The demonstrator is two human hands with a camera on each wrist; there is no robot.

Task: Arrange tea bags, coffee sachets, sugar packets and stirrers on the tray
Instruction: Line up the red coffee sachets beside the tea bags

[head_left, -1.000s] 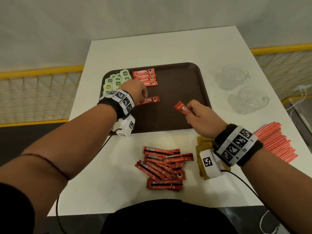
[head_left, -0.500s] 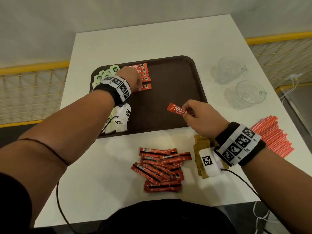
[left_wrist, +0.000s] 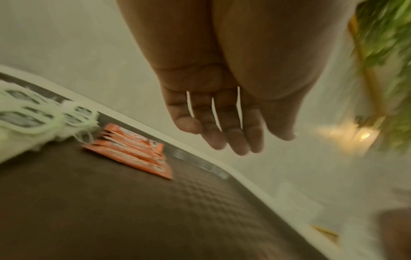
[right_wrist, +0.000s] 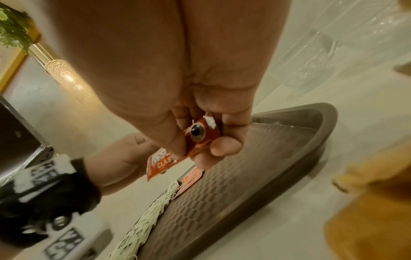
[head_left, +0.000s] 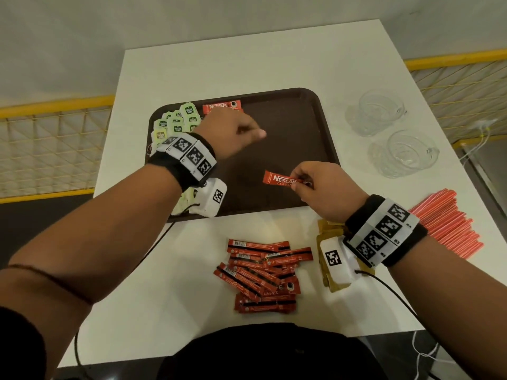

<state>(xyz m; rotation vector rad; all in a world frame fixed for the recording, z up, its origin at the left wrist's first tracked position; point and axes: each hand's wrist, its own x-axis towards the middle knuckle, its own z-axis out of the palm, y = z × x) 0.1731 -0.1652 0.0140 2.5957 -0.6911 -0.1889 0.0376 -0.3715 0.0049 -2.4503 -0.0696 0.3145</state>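
Observation:
A dark brown tray (head_left: 307,111) lies on the white table. Green tea bags (head_left: 175,123) fill its far left corner, and a row of red coffee sachets (head_left: 222,106) lies beside them. My left hand (head_left: 247,133) hovers above that row with straight fingers (left_wrist: 235,140), holding nothing. My right hand (head_left: 307,182) pinches one red coffee sachet (head_left: 279,181) by its end over the tray's near middle; the right wrist view shows that sachet (right_wrist: 200,135) between thumb and fingers. Loose coffee sachets (head_left: 263,272) lie in a pile on the table near me.
Two clear glass cups (head_left: 378,111) (head_left: 403,154) stand right of the tray. Red stirrers (head_left: 450,226) lie at the right edge of the table. Brown sugar packets (head_left: 329,242) lie under my right wrist. Yellow mesh railings (head_left: 55,149) flank the table.
My left hand has lifted off the sachet row and moved right over the tray, fingers extended. The right hand keeps its sachet, now held level over the tray.

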